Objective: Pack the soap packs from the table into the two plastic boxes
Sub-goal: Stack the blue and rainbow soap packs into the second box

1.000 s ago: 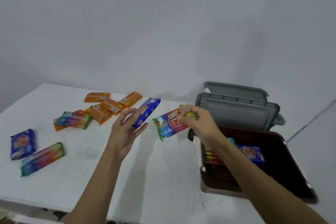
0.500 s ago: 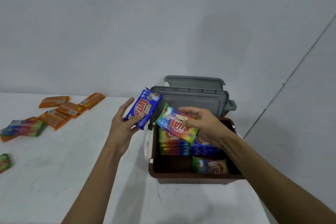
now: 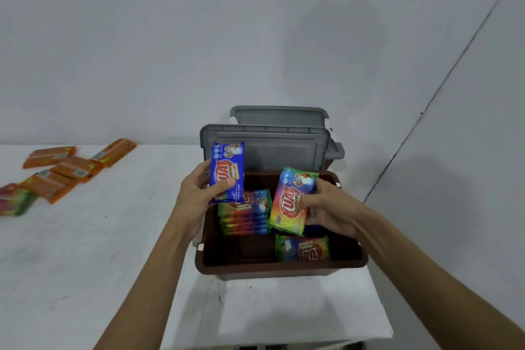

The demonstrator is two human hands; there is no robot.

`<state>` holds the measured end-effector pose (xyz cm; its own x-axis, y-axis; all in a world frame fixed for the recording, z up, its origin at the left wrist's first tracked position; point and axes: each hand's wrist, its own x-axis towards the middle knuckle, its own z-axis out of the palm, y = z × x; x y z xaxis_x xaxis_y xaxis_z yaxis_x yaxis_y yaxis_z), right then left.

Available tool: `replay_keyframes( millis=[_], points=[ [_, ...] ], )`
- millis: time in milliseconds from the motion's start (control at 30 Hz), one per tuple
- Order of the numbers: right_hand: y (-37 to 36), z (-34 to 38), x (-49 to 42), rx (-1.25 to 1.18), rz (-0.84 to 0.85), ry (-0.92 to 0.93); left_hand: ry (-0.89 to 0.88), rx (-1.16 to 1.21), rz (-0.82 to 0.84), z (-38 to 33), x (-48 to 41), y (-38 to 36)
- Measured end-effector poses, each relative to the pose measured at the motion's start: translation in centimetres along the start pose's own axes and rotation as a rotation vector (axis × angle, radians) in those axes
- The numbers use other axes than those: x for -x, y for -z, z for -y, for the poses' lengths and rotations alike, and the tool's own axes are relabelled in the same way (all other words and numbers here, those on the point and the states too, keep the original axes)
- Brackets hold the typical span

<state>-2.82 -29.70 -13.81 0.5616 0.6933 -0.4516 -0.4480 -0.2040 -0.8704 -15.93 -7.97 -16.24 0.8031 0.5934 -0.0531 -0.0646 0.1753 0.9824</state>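
- Left hand [image 3: 199, 196] is gripping the blue soap pack [image 3: 227, 170], thumb across its face and fingers behind. The pack is standing upright over the far-left corner of the brown box [image 3: 281, 267].
- Right hand [image 3: 326, 207] is pinching the rainbow soap pack [image 3: 292, 202] by its right edge. Its long axis is running near vertical, with the top leaning slightly right.
- The rainbow pack is hanging over the box's right half, just beside the stack of packs [image 3: 244, 216] and behind the lone flat pack [image 3: 302, 248].
- Judgement: the right hand is sitting nearer a free spot, so its pack is likely going down first, once turned flat.
- Grey lids [image 3: 267, 148] are standing behind the box.
- Orange packs [image 3: 76, 167] are waiting on the table [image 3: 85, 250], well apart to the left.
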Motion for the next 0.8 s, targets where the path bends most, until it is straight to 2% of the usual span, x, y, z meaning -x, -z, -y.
replay_keyframes(
  millis=[133,333,567,700,733,800],
  points=[
    [1.1,0.0,0.1,-0.009,-0.005,0.031,-0.009,-0.068,0.002,0.4,-0.5,-0.1],
    [2.1,0.3,0.2,0.307,-0.051,-0.025,0.014,-0.088,-0.008,0.8,-0.7,0.3],
    [3.0,0.0,-0.3,0.585,0.098,-0.087,0.026,-0.092,-0.02,0.9,-0.7,0.2],
    [3.2,-1.1,-0.9,0.644,0.139,-0.121,0.033,-0.11,-0.026,0.9,-0.8,0.2],
    [3.1,-1.2,-1.0,0.699,0.151,-0.12,0.034,-0.113,-0.027,0.9,-0.8,0.2],
    [2.9,-1.3,-1.1,0.969,0.166,-0.086,0.037,-0.116,-0.03,0.9,-0.9,0.1]
  ],
)
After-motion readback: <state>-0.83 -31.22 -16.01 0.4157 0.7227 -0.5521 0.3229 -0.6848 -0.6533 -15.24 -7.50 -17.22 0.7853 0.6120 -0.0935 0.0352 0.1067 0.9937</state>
